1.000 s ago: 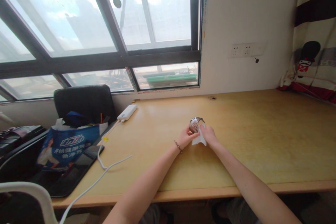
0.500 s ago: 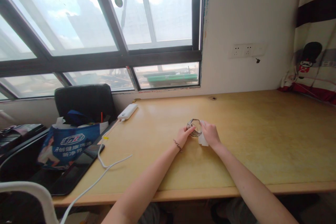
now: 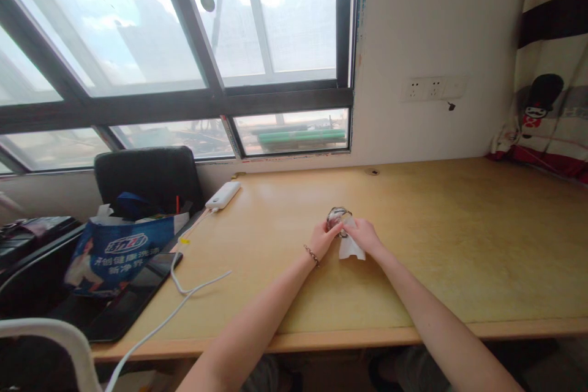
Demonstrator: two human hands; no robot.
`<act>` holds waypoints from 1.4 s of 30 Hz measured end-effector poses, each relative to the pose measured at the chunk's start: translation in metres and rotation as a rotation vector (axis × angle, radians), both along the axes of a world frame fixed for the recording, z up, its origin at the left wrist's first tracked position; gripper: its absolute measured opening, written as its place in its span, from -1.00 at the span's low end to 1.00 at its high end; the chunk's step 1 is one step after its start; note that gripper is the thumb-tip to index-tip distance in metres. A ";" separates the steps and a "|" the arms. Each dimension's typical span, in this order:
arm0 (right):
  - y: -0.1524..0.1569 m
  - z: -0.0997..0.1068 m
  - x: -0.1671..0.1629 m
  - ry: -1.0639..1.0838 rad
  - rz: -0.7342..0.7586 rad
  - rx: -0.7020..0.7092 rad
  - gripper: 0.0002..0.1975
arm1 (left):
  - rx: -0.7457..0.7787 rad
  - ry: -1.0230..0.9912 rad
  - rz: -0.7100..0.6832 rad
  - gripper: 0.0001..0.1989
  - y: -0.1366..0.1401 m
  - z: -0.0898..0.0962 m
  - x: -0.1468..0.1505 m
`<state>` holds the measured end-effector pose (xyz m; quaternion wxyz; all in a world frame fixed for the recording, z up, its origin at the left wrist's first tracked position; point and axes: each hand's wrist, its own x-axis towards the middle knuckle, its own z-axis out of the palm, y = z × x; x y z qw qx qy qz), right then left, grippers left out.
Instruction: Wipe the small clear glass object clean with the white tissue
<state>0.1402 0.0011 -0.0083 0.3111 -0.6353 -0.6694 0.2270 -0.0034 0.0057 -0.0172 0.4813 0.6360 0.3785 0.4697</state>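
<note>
My left hand [image 3: 324, 237] is closed around the left side of a small clear glass cup [image 3: 339, 212] with a dark-looking, faceted rim, held above the desk. Its mouth faces partly toward me. In my right hand [image 3: 365, 235] is a white tissue [image 3: 351, 249], pinched against the near right side of the cup, with its loose end hanging below the fingers. Both thumbs are close together at the cup's near edge. The hands and tissue hide the cup's lower part.
The wooden desk [image 3: 436, 245] spans the view. A white power bank [image 3: 223, 195] and a white cable [image 3: 202, 286] lie on its left side, near a black tablet [image 3: 133, 303]. A blue bag [image 3: 122, 251] sits on a black chair [image 3: 149, 174]. Windows and a wall socket [image 3: 425, 89] are behind.
My right hand has moved slightly left, bringing the tissue over the cup's near edge and mouth. The cup has tilted, and its opening shows less. My left hand still grips it.
</note>
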 end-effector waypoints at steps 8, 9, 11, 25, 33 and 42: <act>-0.009 0.006 0.003 -0.225 -0.104 0.232 -0.68 | -0.149 -0.103 -0.069 -0.53 0.001 -0.001 0.003; -0.010 0.007 0.003 -0.225 -0.101 0.242 -0.68 | -0.172 -0.118 -0.080 -0.52 0.002 -0.002 0.002; -0.010 0.008 0.003 -0.194 -0.065 0.231 -0.69 | -0.178 -0.111 -0.091 -0.50 0.003 -0.003 0.002; -0.004 -0.005 -0.007 0.133 -0.124 0.163 -0.62 | -0.193 -0.156 -0.165 -0.43 -0.002 0.007 0.001; 0.003 -0.008 -0.004 0.199 -0.184 -0.068 -0.66 | -0.169 -0.141 -0.156 -0.44 -0.006 0.008 0.002; -0.006 0.002 -0.002 -0.009 -0.138 0.118 -0.65 | -0.198 -0.135 -0.090 -0.54 0.003 0.000 -0.002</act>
